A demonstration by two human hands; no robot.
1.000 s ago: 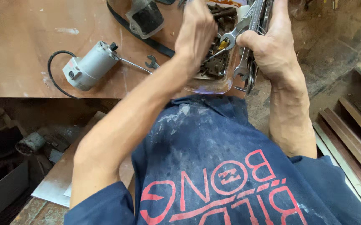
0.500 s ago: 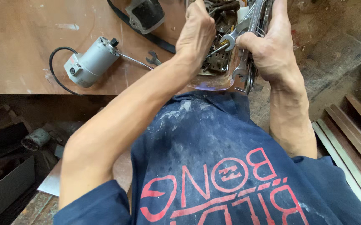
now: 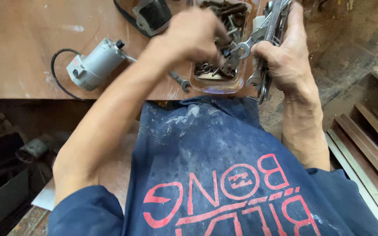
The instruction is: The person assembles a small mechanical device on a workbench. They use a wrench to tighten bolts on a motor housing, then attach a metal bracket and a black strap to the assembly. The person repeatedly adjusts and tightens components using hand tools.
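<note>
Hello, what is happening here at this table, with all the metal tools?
A person in a dusty blue shirt stands at a brown table. The right hand holds a bundle of wrenches at the table's edge. The left hand, blurred, is over a clear plastic container of rusty metal parts, fingers by the end of a wrench. A single small wrench and a grey electric motor with a black cord lie on the table.

worn on the head, looking steeply down over the chest onto the near edge of a wooden workbench (image 3: 31, 52); close in, both forearms filling the middle, floor and stacked boards (image 3: 372, 126) showing at right.
</note>
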